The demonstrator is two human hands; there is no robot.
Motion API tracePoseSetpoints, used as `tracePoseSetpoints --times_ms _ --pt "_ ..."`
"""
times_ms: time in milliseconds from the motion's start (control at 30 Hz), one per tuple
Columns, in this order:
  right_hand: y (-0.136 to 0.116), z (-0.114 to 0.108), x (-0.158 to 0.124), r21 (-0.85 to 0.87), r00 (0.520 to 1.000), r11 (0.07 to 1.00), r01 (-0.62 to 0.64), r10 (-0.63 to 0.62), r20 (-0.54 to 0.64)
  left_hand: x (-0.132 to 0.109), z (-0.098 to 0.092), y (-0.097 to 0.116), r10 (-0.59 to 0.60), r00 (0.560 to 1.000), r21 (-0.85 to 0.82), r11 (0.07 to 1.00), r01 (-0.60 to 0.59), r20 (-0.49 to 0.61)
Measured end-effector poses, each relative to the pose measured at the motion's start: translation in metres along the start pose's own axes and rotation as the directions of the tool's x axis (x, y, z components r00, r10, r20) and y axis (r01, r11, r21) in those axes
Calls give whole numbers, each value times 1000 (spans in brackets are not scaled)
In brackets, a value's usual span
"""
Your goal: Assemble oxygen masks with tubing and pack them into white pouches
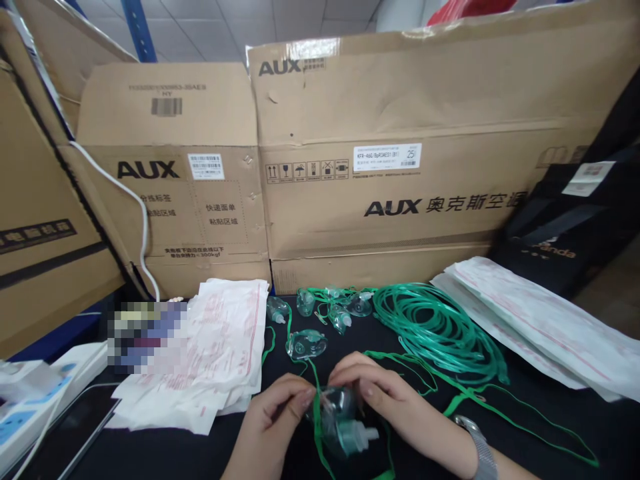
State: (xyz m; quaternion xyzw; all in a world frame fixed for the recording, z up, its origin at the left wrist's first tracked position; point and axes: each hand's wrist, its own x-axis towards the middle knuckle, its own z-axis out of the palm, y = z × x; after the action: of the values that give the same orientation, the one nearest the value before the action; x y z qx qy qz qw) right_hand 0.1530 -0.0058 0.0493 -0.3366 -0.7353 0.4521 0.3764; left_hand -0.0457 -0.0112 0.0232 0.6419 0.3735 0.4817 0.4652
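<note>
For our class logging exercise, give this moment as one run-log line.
left hand: at clear mask and green strap | right hand: opposite side, same mask | beyond: other masks, green tubing coil

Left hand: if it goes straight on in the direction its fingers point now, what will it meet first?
Probably the green strap right at the fingertips of the left hand, then the clear mask; depth there is unclear.
</note>
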Motion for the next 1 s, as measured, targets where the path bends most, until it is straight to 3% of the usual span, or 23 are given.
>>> tracePoseSetpoints --times_ms 100,167,267,333,400,467,567,633,700,800,900,1000 --pt "-1 0 -1 143 998 989 -43 37 41 1 1 0 -95 990 -202 977 72 -103" --pt "-2 2 -1 203 994 975 -91 78 73 0 3 -2 -151 987 -269 954 130 -61" --pt "-3 5 -1 321 979 926 -196 166 118 -2 5 -5 -207 978 -231 951 204 9" --pt "-1 6 0 339 963 901 -270 245 115 -4 5 -8 -162 986 -120 981 155 -50" --pt "1 7 0 248 946 913 -323 310 92 -6 4 -9 15 995 55 998 -10 -101" --pt "2 8 -1 108 944 938 -328 322 73 -7 2 -9 191 981 194 962 -191 20" --pt "-2 11 -4 -52 962 963 -264 266 59 -6 -1 -9 238 928 288 902 -321 287" --pt "-5 13 -5 -134 977 970 -205 211 31 -4 0 -10 256 914 390 843 -371 314" --pt "-7 12 -5 -191 986 967 -169 162 -48 -3 1 -10 284 913 499 769 -399 293" --pt "-1 2 -2 -304 963 936 -174 99 -249 -2 2 -10 225 942 616 714 -333 248" --pt "7 -15 0 -516 922 822 -240 27 -386 -3 2 -11 159 963 705 657 -267 216" --pt "8 -28 0 -664 916 691 -286 -6 -400 -2 2 -13 165 947 752 577 -319 274"
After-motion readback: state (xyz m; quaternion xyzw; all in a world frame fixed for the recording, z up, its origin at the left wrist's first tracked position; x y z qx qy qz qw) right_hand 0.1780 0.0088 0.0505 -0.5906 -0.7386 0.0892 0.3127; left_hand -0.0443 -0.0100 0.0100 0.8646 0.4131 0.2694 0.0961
